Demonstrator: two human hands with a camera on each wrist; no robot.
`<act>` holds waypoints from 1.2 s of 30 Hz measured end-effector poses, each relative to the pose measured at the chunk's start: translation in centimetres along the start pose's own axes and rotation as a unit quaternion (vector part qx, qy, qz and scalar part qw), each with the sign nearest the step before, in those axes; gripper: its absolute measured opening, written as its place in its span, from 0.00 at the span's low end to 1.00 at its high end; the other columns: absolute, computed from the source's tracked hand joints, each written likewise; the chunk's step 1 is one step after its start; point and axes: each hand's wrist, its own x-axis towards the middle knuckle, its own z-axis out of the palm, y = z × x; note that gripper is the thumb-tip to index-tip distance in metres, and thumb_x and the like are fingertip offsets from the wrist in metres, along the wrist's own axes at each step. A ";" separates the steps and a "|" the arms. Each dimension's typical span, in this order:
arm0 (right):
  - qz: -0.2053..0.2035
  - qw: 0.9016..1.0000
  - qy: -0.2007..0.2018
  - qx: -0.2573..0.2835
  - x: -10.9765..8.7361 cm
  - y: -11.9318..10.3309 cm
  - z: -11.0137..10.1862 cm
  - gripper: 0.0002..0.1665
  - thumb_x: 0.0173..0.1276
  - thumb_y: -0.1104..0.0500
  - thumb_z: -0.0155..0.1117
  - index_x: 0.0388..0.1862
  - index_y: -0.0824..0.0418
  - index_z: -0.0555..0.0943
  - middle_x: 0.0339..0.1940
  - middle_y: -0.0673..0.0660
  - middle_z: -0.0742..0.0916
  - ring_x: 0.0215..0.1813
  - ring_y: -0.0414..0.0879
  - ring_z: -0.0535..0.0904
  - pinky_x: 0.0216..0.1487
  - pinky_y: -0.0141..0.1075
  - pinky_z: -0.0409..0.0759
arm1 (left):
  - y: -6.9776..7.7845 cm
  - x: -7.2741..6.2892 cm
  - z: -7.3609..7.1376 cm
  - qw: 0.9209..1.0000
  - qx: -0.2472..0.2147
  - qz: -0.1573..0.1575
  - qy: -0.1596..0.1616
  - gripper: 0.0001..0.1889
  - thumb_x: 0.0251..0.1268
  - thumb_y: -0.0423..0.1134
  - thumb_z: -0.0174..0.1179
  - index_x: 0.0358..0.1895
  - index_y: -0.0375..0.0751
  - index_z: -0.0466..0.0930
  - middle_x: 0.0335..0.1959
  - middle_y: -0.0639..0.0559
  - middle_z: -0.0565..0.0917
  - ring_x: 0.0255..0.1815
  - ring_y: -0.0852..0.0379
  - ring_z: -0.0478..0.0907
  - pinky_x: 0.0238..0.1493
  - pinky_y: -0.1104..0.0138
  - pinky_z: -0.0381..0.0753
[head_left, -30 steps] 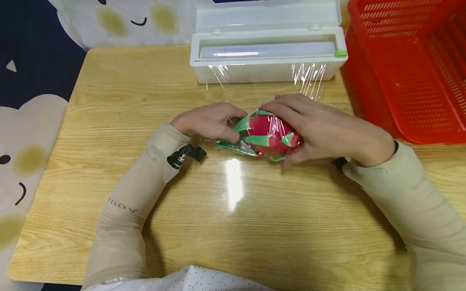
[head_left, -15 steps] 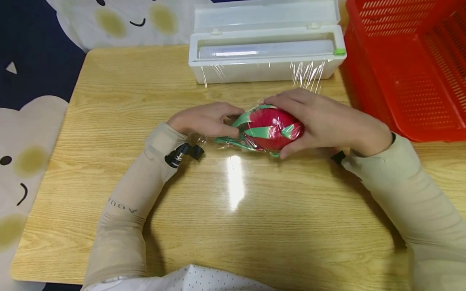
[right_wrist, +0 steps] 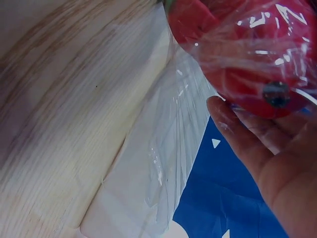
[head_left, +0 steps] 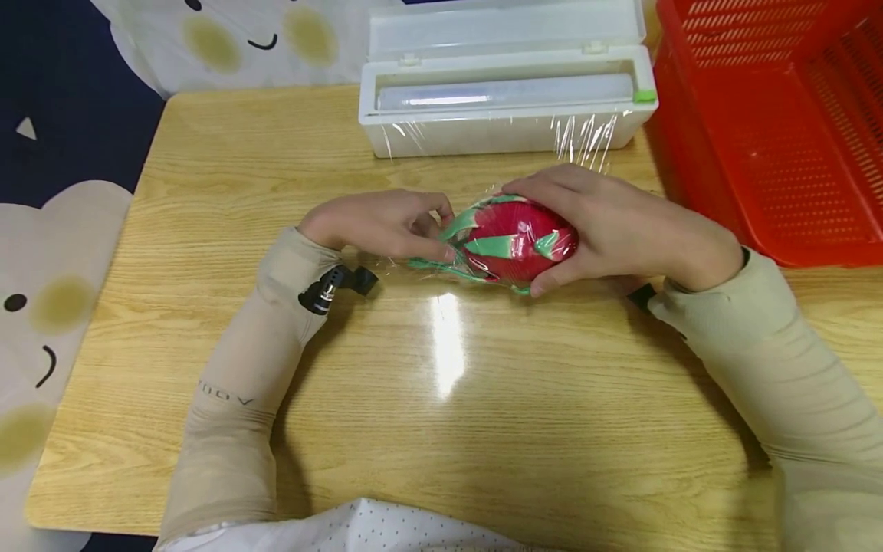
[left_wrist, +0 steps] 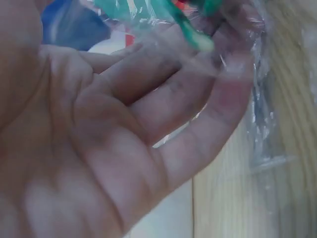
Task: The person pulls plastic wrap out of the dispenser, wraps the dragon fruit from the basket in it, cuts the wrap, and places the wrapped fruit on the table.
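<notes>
A red dragon fruit (head_left: 513, 238) with green leaf tips lies on its side over the table, covered in clear plastic wrap (right_wrist: 168, 144). My right hand (head_left: 614, 222) grips its rounded end, thumb on the near side and fingers over the far side. At the leafy end is my left hand (head_left: 386, 222), thumb and index finger around the leaf tips. In the left wrist view its fingers (left_wrist: 198, 134) lie long and loosely bent, with film draped over their tips. The wrap runs back to a white wrap box (head_left: 510, 134) with its lid up and a film roll (head_left: 510, 92) inside.
A red perforated basket (head_left: 717, 176) stands at the right beside the wrap box. A green cutter piece (head_left: 645, 96) sits at the box's right end. The wooden table (head_left: 386, 445) ends at the left beside patterned cloth (head_left: 62, 253).
My left hand has drawn slightly left. The dragon fruit has moved slightly away from me, held by my right hand, and its red side shows more.
</notes>
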 end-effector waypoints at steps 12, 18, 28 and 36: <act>-0.020 1.000 0.013 0.001 0.2 0.1 0.2 0.62 0.45 0.38 0.87 0.76 0.58 0.70 0.68 0.62 0.81 0.66 0.58 0.76 0.64 0.57 0.83 | -0.3 -0.7 -0.4 0.996 0.059 0.056 0.025 0.18 0.68 0.50 0.68 0.56 0.47 0.85 0.54 0.53 0.84 0.52 0.58 0.82 0.56 0.63 0.83; -0.021 1.000 0.013 0.004 0.4 0.1 0.2 0.61 0.45 0.37 0.87 0.76 0.56 0.70 0.68 0.60 0.81 0.66 0.57 0.76 0.64 0.57 0.82 | -0.4 -1.5 -0.7 0.998 0.048 0.027 0.039 0.32 0.61 0.49 0.76 0.66 0.44 0.77 0.58 0.53 0.83 0.57 0.56 0.83 0.62 0.60 0.83; -0.006 1.000 -0.005 0.002 0.7 0.0 0.0 0.62 0.47 0.35 0.85 0.77 0.55 0.68 0.69 0.62 0.79 0.67 0.58 0.74 0.63 0.57 0.83 | 0.2 -3.9 -1.5 0.991 0.076 0.008 0.113 0.30 0.50 0.49 0.81 0.52 0.42 0.77 0.46 0.48 0.81 0.49 0.55 0.79 0.54 0.62 0.78; 0.023 1.000 -0.002 0.003 0.6 0.1 -0.3 0.63 0.45 0.34 0.85 0.77 0.55 0.69 0.69 0.62 0.80 0.68 0.58 0.74 0.65 0.60 0.81 | 1.2 -2.6 -0.6 0.984 0.143 0.027 0.106 0.31 0.49 0.54 0.82 0.51 0.44 0.78 0.43 0.51 0.84 0.44 0.55 0.78 0.49 0.64 0.78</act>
